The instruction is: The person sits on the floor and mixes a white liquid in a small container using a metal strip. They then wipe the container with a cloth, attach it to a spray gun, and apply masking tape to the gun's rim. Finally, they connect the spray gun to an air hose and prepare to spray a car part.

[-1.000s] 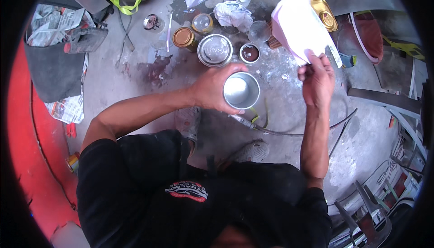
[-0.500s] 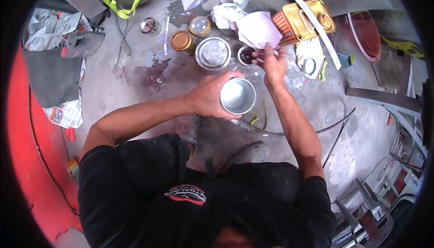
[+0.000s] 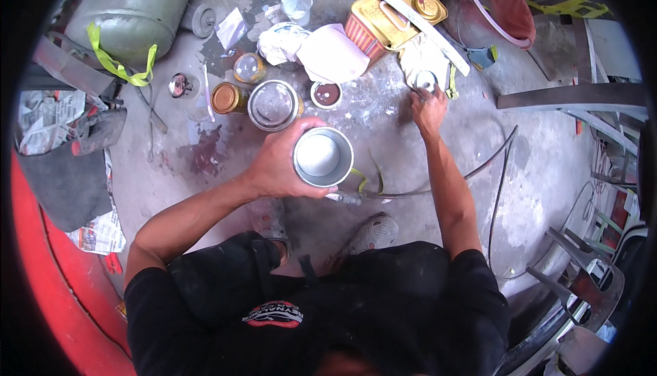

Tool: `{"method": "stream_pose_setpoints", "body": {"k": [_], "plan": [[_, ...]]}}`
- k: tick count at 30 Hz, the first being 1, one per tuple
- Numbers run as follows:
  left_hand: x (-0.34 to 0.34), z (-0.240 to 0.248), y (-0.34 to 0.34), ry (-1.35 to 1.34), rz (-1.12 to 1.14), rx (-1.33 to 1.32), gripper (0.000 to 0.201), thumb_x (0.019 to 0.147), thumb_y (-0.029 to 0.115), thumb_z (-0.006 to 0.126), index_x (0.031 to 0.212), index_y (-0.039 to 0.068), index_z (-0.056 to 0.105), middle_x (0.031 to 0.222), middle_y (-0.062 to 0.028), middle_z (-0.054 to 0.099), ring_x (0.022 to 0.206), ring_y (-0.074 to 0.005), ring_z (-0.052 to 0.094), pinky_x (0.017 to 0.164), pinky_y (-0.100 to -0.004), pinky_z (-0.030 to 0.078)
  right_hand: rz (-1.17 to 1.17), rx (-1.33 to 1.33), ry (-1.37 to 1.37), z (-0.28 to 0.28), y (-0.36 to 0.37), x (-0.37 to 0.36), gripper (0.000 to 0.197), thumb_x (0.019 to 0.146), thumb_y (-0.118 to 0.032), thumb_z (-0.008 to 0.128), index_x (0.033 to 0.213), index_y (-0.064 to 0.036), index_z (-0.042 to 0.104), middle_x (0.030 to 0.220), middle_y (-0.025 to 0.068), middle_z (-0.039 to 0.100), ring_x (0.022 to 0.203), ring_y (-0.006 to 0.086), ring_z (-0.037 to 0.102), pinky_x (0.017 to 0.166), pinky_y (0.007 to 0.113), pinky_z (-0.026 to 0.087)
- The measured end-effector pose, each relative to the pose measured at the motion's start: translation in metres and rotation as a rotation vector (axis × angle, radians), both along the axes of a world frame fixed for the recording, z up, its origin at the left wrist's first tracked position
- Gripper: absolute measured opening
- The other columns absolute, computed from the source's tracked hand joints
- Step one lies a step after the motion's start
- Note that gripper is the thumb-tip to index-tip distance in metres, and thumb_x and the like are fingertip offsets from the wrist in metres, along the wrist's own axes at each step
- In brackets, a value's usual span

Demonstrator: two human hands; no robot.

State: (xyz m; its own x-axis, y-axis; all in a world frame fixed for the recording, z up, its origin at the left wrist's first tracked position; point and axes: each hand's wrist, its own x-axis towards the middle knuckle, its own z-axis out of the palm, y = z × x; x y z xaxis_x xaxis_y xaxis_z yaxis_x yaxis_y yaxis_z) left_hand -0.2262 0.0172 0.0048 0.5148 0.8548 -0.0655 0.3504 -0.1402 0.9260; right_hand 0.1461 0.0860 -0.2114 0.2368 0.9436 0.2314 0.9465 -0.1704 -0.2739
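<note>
My left hand (image 3: 280, 160) is wrapped round a bare metal can (image 3: 320, 157), its open top facing up and its pale inside looking smooth. Out to the right, my right hand (image 3: 430, 111) has its fingers closed at the edge of a small round metal lid (image 3: 426, 80), which lies on a crumpled pale cloth (image 3: 414, 61). Just beyond the can are a small tin of dark red-brown paint (image 3: 326, 94) and a larger round can with a clear-looking lid (image 3: 273, 105). A pale pink paper sheet (image 3: 333, 54) lies behind them.
A rectangular gold tin (image 3: 404, 9) stands at the back under a long pale strip (image 3: 438, 45). Jars (image 3: 228, 98), a plastic cup (image 3: 297, 7) and a reddish bucket (image 3: 503, 13) are around. A hose (image 3: 472, 174) crosses the floor; a green tank (image 3: 130, 20) lies far left.
My right hand has moved from beside the pink paper to the small lid on the cloth at the right. The can stays in my left hand. The whole view has shifted.
</note>
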Motion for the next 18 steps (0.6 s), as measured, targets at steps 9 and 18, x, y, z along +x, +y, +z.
{"method": "stream_pose_setpoints", "body": {"k": [9,18], "plan": [[0.019,-0.001,-0.001,-0.003,0.009,0.015,0.095,0.057,0.029,0.096,0.135,0.004,0.047,0.122,-0.011,0.064,0.112,-0.0201,0.063,0.099,-0.0344,0.049,-0.509,-0.002,1.608,0.111,-0.04,0.02,0.033,0.108,-0.026,0.045,0.129,-0.0004,0.053,0.111,0.0123,0.068,0.095,0.0234,0.068,0.076,0.045,0.056],[0.069,0.011,-0.005,-0.087,-0.073,0.141,0.1,0.057,0.031,0.096,0.137,0.0,0.046,0.123,-0.0144,0.062,0.114,-0.0227,0.062,0.1,-0.0345,0.048,0.313,-0.141,0.949,0.279,-0.092,-0.077,0.028,0.105,-0.023,0.055,0.101,-0.0005,0.07,0.077,0.0051,0.067,0.067,0.013,0.059,0.061,0.03,0.047]]}}
